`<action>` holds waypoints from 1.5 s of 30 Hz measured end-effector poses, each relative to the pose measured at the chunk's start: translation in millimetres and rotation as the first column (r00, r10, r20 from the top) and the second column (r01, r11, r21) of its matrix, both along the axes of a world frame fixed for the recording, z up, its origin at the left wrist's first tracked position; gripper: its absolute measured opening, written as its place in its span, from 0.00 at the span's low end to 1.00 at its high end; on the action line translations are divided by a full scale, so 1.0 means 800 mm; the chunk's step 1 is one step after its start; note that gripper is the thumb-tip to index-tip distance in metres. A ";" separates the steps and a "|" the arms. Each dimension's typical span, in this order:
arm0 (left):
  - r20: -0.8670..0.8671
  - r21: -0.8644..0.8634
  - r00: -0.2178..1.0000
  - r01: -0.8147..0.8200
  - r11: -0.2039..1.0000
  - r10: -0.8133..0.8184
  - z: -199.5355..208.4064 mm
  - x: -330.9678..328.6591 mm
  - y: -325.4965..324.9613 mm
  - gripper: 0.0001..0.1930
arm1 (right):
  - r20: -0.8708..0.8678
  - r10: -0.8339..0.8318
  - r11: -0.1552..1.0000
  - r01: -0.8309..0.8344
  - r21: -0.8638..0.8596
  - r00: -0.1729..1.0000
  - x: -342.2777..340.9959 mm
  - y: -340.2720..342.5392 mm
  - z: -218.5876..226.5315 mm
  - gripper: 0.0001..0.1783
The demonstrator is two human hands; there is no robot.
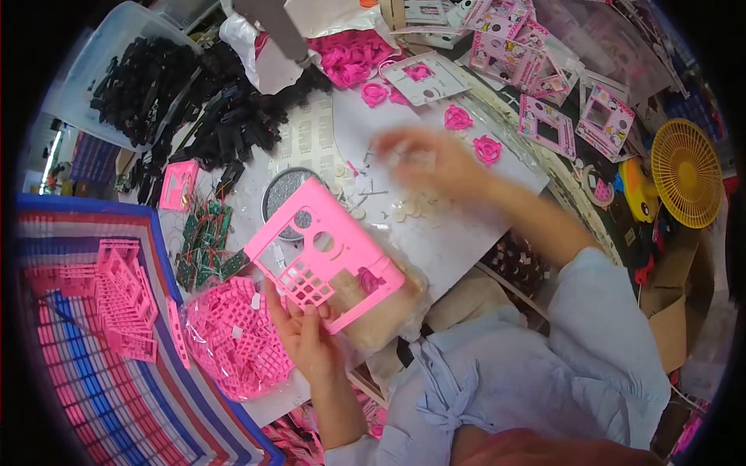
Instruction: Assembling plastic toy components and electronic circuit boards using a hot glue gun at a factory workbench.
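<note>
One pink casing (353,247) is in the left hand (311,342), thumb and fingers closed on its lower rim, above the near edge of the surface (468,239). The blurred right hand (439,159) has loosely curled fingers; whether it holds anything, I cannot tell. Two pink rosettes (487,150) lie by the right edge. One round tin (264,200) holds small metal bits (286,191); one clear bag (191,330), near left corner, pink grids (252,338); one translucent tub (78,74), far left, black parts (144,85).

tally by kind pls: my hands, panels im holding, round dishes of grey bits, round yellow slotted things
Hands, left hand and right hand: 2
Held pink panel: 1
Round dish of grey bits: 1
Yellow slotted thing: 1
Total: 5
</note>
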State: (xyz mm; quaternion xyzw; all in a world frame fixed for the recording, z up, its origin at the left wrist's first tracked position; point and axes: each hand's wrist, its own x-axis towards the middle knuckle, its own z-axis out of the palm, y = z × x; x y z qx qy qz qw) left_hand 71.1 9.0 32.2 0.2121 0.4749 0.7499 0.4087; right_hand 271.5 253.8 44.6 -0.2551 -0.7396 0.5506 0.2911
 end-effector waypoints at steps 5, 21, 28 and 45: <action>-0.141 -0.020 0.988 -0.070 0.997 0.067 0.012 -0.007 -0.013 0.42 | 0.512 -0.604 0.537 -0.162 0.828 0.611 0.067 0.201 -0.073 0.32; -0.077 -0.040 0.992 0.093 0.995 -0.096 -0.042 0.022 -0.058 0.22 | 0.078 0.308 0.831 -0.228 -0.508 0.948 0.017 -0.109 0.017 0.19; 0.017 -0.123 0.999 -0.045 0.991 0.047 -0.018 0.023 -0.065 0.06 | -0.079 0.255 0.922 -0.267 -0.280 0.964 -0.063 -0.118 -0.030 0.36; -0.796 -0.223 0.595 -0.458 0.860 0.110 -0.043 0.020 -0.058 0.48 | -0.124 0.223 0.969 -0.207 0.132 0.967 -0.090 -0.177 -0.025 0.32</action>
